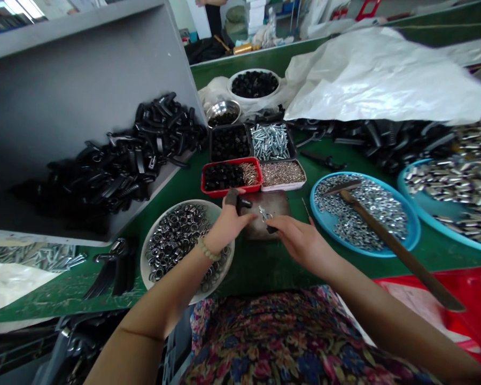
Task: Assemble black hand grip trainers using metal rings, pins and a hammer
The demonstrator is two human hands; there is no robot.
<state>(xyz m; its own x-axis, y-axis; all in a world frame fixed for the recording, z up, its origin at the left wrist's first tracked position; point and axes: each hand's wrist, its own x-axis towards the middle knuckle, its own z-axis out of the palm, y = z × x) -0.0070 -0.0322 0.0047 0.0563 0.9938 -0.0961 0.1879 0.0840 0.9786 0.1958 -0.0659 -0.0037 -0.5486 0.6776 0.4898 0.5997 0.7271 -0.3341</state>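
My left hand, with a dark wrapping on a finger and a beaded bracelet on the wrist, is closed around a small black plastic part. This part is over the left side of a flat metal plate. Over the plate's right side, my right hand pinches a small shiny metal piece. Something dark sits under its fingertips, too small to name. Just beyond the plate are a red tray of black pieces and brass-coloured pins, and a white tray of small metal pieces.
At left, a large grey bin holds black handles; a bowl of metal rings stands before it. A hammer lies across a blue basin at right. A thin tool lies beside the plate. White sheeting covers black parts behind.
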